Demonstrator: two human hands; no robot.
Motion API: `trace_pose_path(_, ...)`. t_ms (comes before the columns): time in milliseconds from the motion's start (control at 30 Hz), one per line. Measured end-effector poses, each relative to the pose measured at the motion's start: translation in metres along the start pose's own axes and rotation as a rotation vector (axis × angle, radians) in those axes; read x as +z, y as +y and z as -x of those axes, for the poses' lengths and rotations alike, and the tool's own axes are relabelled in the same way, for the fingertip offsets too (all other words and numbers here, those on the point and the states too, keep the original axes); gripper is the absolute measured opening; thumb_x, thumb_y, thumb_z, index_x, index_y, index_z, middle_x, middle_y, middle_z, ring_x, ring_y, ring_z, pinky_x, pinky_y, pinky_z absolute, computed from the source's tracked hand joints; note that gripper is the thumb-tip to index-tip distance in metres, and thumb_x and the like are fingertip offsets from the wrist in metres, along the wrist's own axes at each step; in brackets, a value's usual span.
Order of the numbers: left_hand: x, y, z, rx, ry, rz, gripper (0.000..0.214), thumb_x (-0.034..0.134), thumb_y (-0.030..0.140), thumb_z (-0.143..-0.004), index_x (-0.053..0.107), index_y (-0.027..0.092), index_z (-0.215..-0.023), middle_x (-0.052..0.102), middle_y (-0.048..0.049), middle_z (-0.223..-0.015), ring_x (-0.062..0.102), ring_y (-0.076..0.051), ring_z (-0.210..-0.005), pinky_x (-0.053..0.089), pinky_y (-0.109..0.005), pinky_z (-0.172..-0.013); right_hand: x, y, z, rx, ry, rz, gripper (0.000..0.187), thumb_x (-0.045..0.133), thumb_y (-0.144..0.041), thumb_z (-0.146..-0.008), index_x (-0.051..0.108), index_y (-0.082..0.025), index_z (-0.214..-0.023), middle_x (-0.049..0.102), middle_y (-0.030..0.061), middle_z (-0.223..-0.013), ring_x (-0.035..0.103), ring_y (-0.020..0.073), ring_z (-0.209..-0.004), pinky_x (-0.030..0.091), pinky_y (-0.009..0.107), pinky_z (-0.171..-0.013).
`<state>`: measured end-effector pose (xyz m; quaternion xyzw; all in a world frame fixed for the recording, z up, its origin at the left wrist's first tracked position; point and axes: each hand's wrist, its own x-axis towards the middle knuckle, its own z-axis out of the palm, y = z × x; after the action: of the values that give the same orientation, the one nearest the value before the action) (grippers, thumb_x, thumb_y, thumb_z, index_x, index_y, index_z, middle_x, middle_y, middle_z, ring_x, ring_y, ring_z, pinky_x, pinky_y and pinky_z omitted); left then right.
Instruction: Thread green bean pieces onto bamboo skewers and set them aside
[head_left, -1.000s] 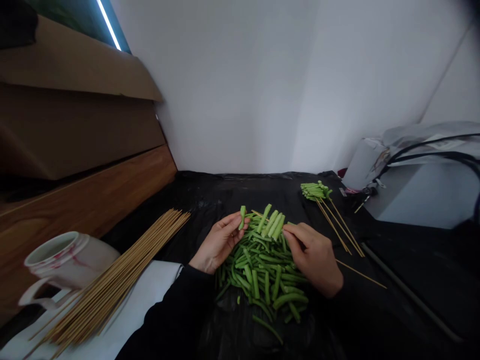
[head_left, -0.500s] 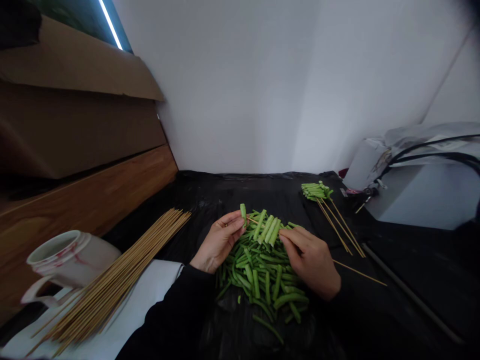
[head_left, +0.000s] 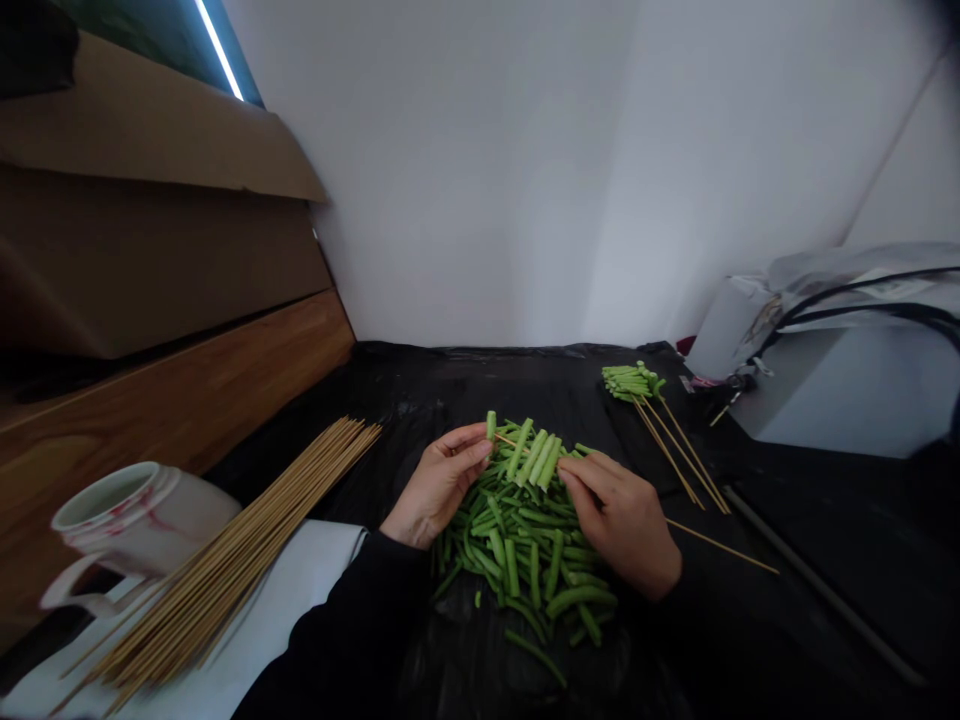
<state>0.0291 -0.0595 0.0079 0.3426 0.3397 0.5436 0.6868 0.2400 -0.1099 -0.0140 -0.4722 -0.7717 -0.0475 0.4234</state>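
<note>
Between finger and thumb, my left hand (head_left: 442, 484) pinches a short cut piece of green bean (head_left: 491, 426), held upright at the tip of a bamboo skewer (head_left: 720, 545). My right hand (head_left: 626, 520) grips that skewer, whose bare end sticks out to the right behind the hand. Several bean pieces (head_left: 534, 458) sit side by side across the skewer, between my two hands. Beneath lies a loose pile of cut green beans (head_left: 525, 560) on black plastic sheeting (head_left: 450, 385). Whether the tip has entered the held piece I cannot tell.
Loaded bean skewers (head_left: 634, 381) lie at the back right. A bundle of bare skewers (head_left: 247, 550) rests on white paper (head_left: 315, 560) at left, against a tipped mug (head_left: 161, 510). A cardboard box (head_left: 165, 250) stands left; a grey-white box with cables (head_left: 847, 380) stands right.
The bean piece in my left hand has shifted slightly right and now stands straighter at the skewer's tip. My right hand has hardly moved.
</note>
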Motion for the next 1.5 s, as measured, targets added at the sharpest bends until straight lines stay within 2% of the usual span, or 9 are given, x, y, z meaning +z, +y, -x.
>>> trace_pose_path(200, -0.0019, -0.0007, -0.0006, 0.007, 0.01, -0.019, 0.028, 0.083, 0.01, -0.062, 0.074, 0.014, -0.088, 0.075, -0.0029, -0.084, 0.067, -0.009, -0.074, 0.051, -0.019, -0.073, 0.0013, 0.0015, 0.0008, -0.018, 0.005, 0.037, 0.021, 0.045, -0.021, -0.095, 0.066, -0.021, -0.096, 0.067, 0.0039, -0.086, 0.062, 0.0153, -0.081, 0.046, 0.027, -0.077)
trace_pose_path(367, -0.0016, -0.0008, -0.0011, 0.018, 0.024, -0.044, 0.028, 0.083, 0.011, -0.062, 0.074, 0.014, -0.088, 0.075, -0.004, -0.086, 0.067, -0.011, -0.076, 0.05, -0.022, -0.076, 0.0007, 0.0019, 0.0021, -0.057, 0.002, 0.074, 0.021, 0.044, -0.02, -0.095, 0.065, -0.02, -0.099, 0.067, 0.0042, -0.087, 0.062, 0.0153, -0.082, 0.045, 0.027, -0.077)
trace_pose_path(567, -0.0025, -0.001, -0.0011, 0.032, 0.009, -0.087, 0.03, 0.084, 0.014, -0.061, 0.075, 0.014, -0.09, 0.076, -0.0061, -0.088, 0.068, -0.014, -0.079, 0.05, -0.027, -0.08, -0.0006, -0.0003, 0.0027, -0.034, -0.008, 0.128, 0.022, 0.044, -0.02, -0.095, 0.066, -0.021, -0.098, 0.066, 0.0035, -0.085, 0.062, 0.0152, -0.08, 0.044, 0.027, -0.075)
trace_pose_path(867, -0.004, 0.0001, -0.0016, 0.037, 0.034, -0.105, 0.023, 0.081, 0.019, -0.067, 0.076, 0.014, -0.089, 0.075, -0.0054, -0.09, 0.065, -0.011, -0.078, 0.049, -0.021, -0.075, -0.0001, -0.0009, 0.0036, -0.027, -0.016, 0.116, 0.021, 0.045, -0.019, -0.095, 0.066, -0.02, -0.099, 0.065, 0.0035, -0.085, 0.061, 0.0153, -0.081, 0.045, 0.027, -0.077)
trace_pose_path(1033, -0.0045, 0.0001, -0.002, 0.011, 0.046, -0.087, 0.025, 0.083, 0.018, -0.064, 0.076, 0.013, -0.087, 0.075, -0.0051, -0.086, 0.065, -0.01, -0.076, 0.05, -0.021, -0.076, 0.0006, 0.0007, 0.0047, -0.039, -0.016, 0.11, 0.021, 0.046, -0.018, -0.094, 0.066, -0.019, -0.101, 0.064, 0.0038, -0.084, 0.061, 0.0152, -0.082, 0.045, 0.026, -0.078)
trace_pose_path(1233, -0.0048, 0.0007, -0.004, -0.065, 0.052, -0.022, 0.025, 0.085, 0.014, -0.061, 0.076, 0.01, -0.084, 0.074, -0.0059, -0.08, 0.064, -0.009, -0.067, 0.051, -0.018, -0.067, 0.0023, 0.0029, 0.0073, -0.054, -0.026, 0.111, 0.022, 0.047, -0.014, -0.092, 0.066, -0.018, -0.103, 0.063, 0.0048, -0.085, 0.061, 0.0158, -0.084, 0.045, 0.026, -0.081)
trace_pose_path(1500, 0.0, 0.0002, -0.0007, -0.094, 0.022, 0.001, 0.022, 0.083, 0.011, -0.063, 0.076, 0.01, -0.084, 0.076, -0.008, -0.085, 0.067, -0.013, -0.075, 0.053, -0.023, -0.076, 0.0035, 0.0002, 0.0052, -0.05, -0.027, 0.012, 0.022, 0.044, -0.015, -0.095, 0.066, -0.016, -0.099, 0.064, 0.0053, -0.085, 0.061, 0.015, -0.083, 0.046, 0.026, -0.082)
